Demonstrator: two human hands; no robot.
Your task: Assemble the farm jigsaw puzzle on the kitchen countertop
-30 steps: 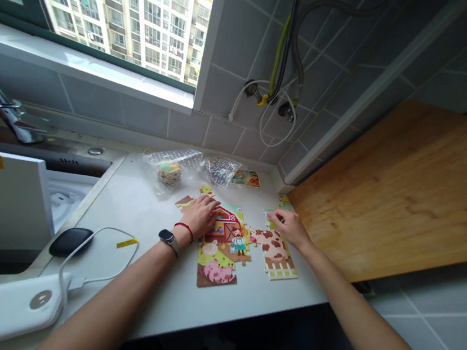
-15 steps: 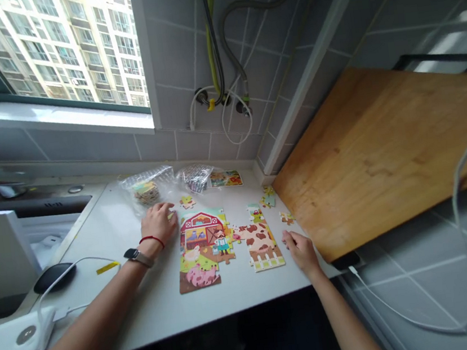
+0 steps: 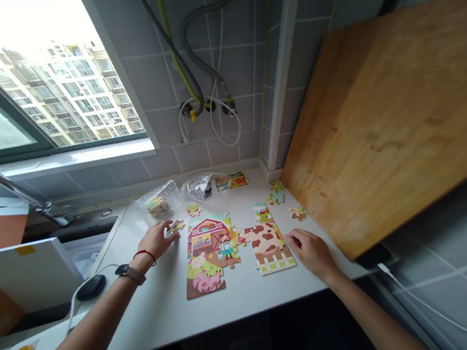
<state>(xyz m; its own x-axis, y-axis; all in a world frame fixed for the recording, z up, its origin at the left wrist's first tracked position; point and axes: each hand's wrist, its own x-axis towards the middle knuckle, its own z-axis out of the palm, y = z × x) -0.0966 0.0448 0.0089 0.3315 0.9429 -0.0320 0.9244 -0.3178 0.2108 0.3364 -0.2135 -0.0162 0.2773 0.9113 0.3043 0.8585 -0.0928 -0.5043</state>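
Note:
My left hand (image 3: 157, 244) is at the left of the assembled barn section (image 3: 205, 258), its thumb and forefinger at the edges of a loose puzzle piece (image 3: 176, 226). My right hand (image 3: 312, 251) rests with curled fingers on the counter, just right of the cow section (image 3: 269, 247); nothing shows in it. A narrow bridge of pieces (image 3: 241, 235) joins the two sections, with gaps above and below it. One loose piece (image 3: 194, 210) lies above the barn. Other loose pieces (image 3: 277, 193) lie at the upper right, and another piece (image 3: 298, 213) is near the wooden board.
Behind the puzzle are a clear bag of pieces (image 3: 158, 206), a crumpled plastic bag (image 3: 199, 186) and a picture card (image 3: 230, 181). A large wooden board (image 3: 383, 117) leans at the right. A black mouse (image 3: 91, 287) and the sink (image 3: 89, 227) are at the left.
The view has shifted. My left fingers have drawn back to the left, so the loose piece at their tips now shows. My right hand stays beside the cow section, slightly turned.

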